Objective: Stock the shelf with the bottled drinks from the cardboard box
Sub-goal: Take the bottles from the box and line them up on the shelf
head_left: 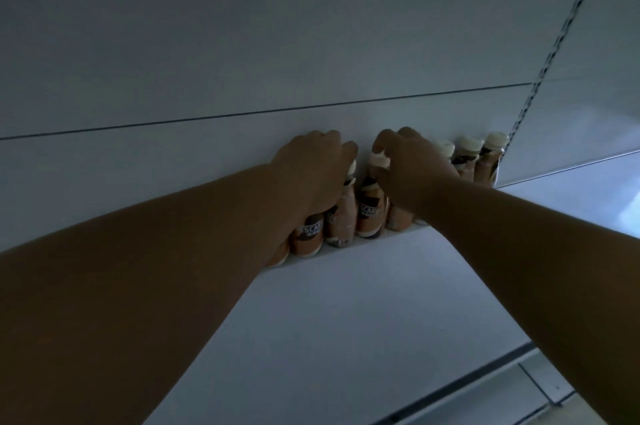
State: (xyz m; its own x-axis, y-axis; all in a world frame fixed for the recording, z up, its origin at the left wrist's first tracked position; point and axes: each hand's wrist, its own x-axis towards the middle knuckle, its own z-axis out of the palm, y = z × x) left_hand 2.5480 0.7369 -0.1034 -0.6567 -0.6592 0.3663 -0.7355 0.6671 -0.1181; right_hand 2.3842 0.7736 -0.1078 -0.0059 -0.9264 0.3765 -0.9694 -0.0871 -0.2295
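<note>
A row of brown coffee bottles with cream caps stands along the back wall of a white shelf [346, 303]. My left hand [311, 171] is closed over the tops of the bottles at the row's left end [308, 234], hiding their caps. My right hand [412, 168] grips the cap and neck of a bottle near the middle [370, 210]. Further right, two bottles [485, 161] stand untouched against the wall. The cardboard box is out of view.
The white back panel [242, 43] fills the upper view. A slotted metal upright [554, 54] runs diagonally at the right, beside the last bottles. The shelf's front edge with a dark rail [460, 383] lies at the lower right.
</note>
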